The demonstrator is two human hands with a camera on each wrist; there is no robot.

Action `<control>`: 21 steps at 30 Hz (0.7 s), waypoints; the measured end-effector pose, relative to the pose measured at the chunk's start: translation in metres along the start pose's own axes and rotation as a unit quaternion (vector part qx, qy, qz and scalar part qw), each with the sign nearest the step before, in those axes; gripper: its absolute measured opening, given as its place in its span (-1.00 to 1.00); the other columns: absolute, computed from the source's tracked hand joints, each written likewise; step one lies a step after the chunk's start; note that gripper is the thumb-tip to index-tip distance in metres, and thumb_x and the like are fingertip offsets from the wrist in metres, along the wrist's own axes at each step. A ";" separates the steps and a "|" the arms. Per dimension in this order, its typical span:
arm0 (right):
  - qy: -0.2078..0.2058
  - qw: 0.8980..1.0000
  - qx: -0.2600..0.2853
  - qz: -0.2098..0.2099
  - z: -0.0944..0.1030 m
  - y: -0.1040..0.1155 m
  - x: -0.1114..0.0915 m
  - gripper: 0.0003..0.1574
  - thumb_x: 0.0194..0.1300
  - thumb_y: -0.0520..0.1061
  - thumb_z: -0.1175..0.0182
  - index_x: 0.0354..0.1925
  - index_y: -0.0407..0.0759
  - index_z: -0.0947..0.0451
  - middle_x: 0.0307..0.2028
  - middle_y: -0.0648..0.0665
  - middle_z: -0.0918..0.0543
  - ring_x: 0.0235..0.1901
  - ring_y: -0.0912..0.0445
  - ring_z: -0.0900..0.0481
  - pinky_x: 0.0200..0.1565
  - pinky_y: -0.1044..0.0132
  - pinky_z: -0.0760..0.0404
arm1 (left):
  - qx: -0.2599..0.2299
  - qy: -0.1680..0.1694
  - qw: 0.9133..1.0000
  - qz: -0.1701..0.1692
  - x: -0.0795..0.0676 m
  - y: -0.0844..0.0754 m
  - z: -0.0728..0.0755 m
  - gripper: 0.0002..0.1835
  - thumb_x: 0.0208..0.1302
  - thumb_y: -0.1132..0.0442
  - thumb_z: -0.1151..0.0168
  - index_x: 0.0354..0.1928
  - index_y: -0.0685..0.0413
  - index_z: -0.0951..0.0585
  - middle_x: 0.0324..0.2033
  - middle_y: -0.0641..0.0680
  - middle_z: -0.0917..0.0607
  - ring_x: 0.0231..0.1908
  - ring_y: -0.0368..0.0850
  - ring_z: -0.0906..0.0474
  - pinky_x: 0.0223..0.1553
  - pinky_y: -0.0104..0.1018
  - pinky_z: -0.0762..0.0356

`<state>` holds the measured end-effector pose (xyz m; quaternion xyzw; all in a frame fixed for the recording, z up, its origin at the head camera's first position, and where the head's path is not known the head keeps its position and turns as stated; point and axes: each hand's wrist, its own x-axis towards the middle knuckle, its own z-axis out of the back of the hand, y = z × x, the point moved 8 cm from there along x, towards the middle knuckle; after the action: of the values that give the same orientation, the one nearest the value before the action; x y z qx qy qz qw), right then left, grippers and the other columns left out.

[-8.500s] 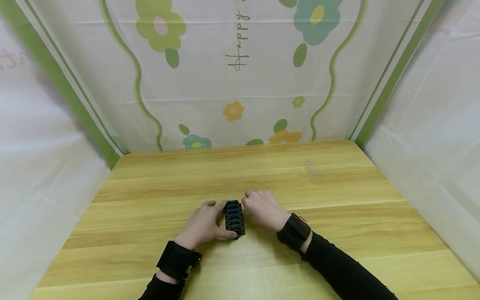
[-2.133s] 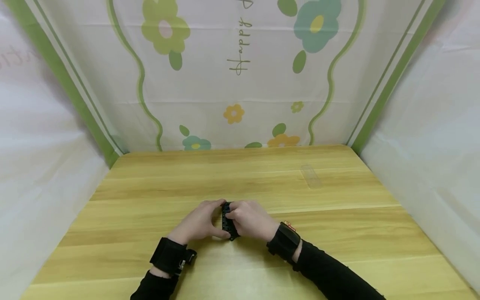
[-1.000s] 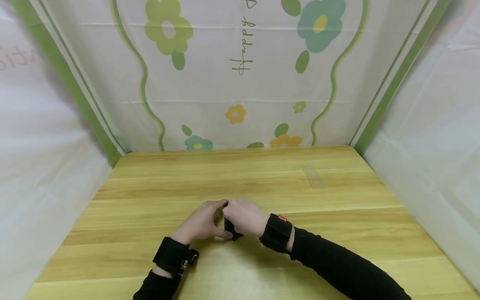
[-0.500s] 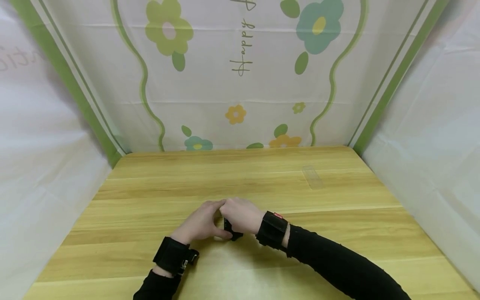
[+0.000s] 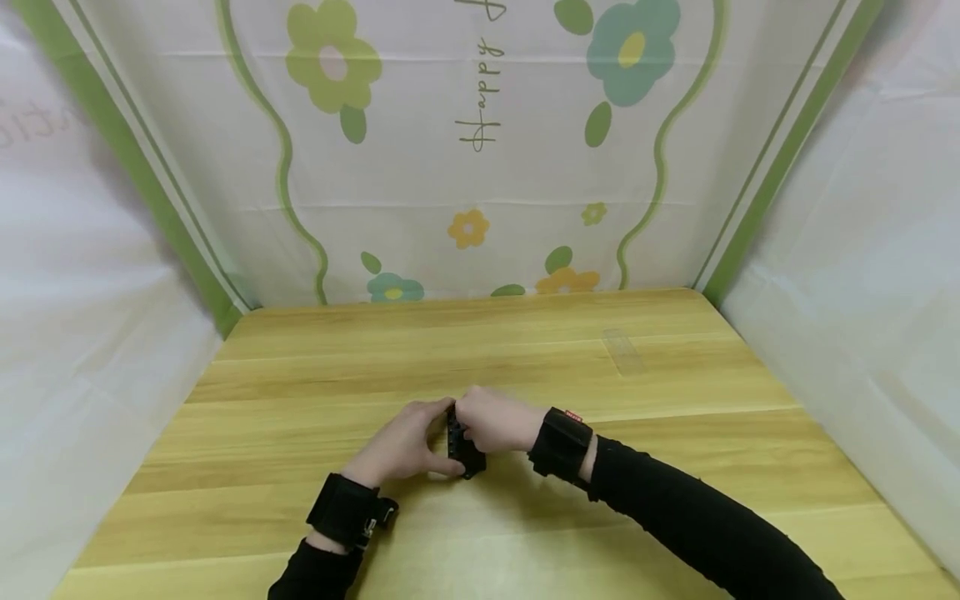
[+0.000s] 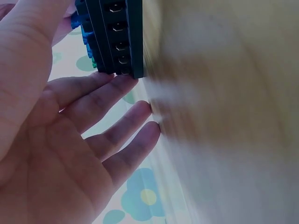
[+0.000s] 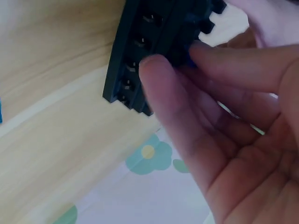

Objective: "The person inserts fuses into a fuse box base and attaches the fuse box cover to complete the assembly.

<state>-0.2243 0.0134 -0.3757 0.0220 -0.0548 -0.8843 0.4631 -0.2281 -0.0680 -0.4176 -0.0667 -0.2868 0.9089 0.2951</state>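
Note:
A black fuse block (image 5: pixel 468 456) with metal terminals along its side stands on the table, partly covered by both hands. My left hand (image 5: pixel 401 444) holds it by its two ends, thumb at the near end and fingertips at the far end. In the left wrist view, blue and green fuses (image 6: pixel 88 44) show along the top of the block. My right hand (image 5: pixel 501 419) is curled over the far half. In the right wrist view its fingers close around a small blue fuse (image 7: pixel 189 57), mostly hidden by the fingertips, with one fingertip against the block's terminal side.
A clear rectangular plastic cover (image 5: pixel 624 352) lies at the back right of the wooden table (image 5: pixel 360 358). White flowered cloth (image 5: pixel 420 167) rises behind the table and at both sides. A small blue thing (image 7: pixel 1 112) shows at the right wrist view's left edge.
My right hand was beside the block 8.5 s ago, then moved over it. In the last half second it shifted slightly right and away, uncovering more of the block. My left hand keeps its hold.

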 end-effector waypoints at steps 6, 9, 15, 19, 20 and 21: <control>0.028 1.000 0.013 -0.006 0.002 -0.014 0.000 -0.56 0.25 -0.14 -0.25 -0.72 0.05 -0.38 -0.75 0.13 -0.18 -0.70 0.27 -0.12 -0.61 0.47 -0.11 | 0.007 0.003 1.000 0.001 0.002 0.001 0.001 0.06 -0.09 -0.20 -0.46 0.41 0.14 -0.24 0.24 0.09 -0.40 0.24 0.01 -0.28 0.20 -0.19 -0.24; 0.034 0.999 0.021 -0.013 0.002 -0.017 0.001 -0.54 0.23 -0.11 -0.27 -0.74 0.06 -0.38 -0.77 0.14 -0.11 -0.72 0.27 -0.07 -0.64 0.46 -0.07 | 0.013 0.005 1.000 0.005 0.003 0.002 0.001 0.09 -0.09 -0.21 -0.45 0.41 0.19 -0.23 0.25 0.14 -0.38 0.25 0.04 -0.28 0.20 -0.18 -0.24; 0.023 1.000 0.000 0.008 0.006 -0.010 0.004 -0.49 0.19 -0.17 -0.24 -0.76 0.07 -0.24 -0.74 0.12 -0.05 -0.70 0.26 -0.04 -0.63 0.45 -0.01 | 0.014 0.002 1.000 -0.007 0.002 0.002 0.000 0.06 -0.09 -0.19 -0.46 0.42 0.07 -0.23 0.23 0.06 -0.41 0.23 -0.03 -0.30 0.20 -0.23 -0.24; 0.015 0.999 -0.035 0.009 0.007 -0.002 0.006 -0.51 0.18 -0.17 -0.23 -0.75 0.07 -0.24 -0.72 0.13 -0.15 -0.68 0.27 -0.11 -0.63 0.48 -0.07 | 0.006 -0.001 1.000 -0.017 0.002 0.001 0.000 0.03 -0.10 -0.19 -0.46 0.42 -0.01 -0.25 0.21 -0.03 -0.44 0.22 -0.09 -0.32 0.19 -0.28 -0.24; 0.015 0.999 -0.044 0.005 0.007 -0.001 0.006 -0.52 0.19 -0.16 -0.23 -0.74 0.07 -0.26 -0.72 0.13 -0.19 -0.68 0.27 -0.15 -0.64 0.48 -0.11 | 0.003 -0.002 1.000 -0.018 0.002 0.001 0.000 0.02 -0.10 -0.19 -0.47 0.41 -0.03 -0.26 0.20 -0.05 -0.44 0.22 -0.10 -0.32 0.18 -0.29 -0.24; 0.015 0.999 -0.052 0.000 0.007 0.000 0.006 -0.54 0.20 -0.15 -0.23 -0.73 0.07 -0.29 -0.70 0.13 -0.25 -0.68 0.27 -0.19 -0.64 0.48 -0.15 | 0.000 -0.002 1.000 -0.019 0.003 0.001 0.000 0.01 -0.11 -0.19 -0.47 0.41 -0.05 -0.27 0.19 -0.08 -0.45 0.21 -0.12 -0.32 0.18 -0.30 -0.24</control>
<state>-0.2281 0.0089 -0.3683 0.0112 -0.0022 -0.8854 0.4646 -0.2306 -0.0670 -0.4177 -0.0597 -0.2887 0.9032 0.3118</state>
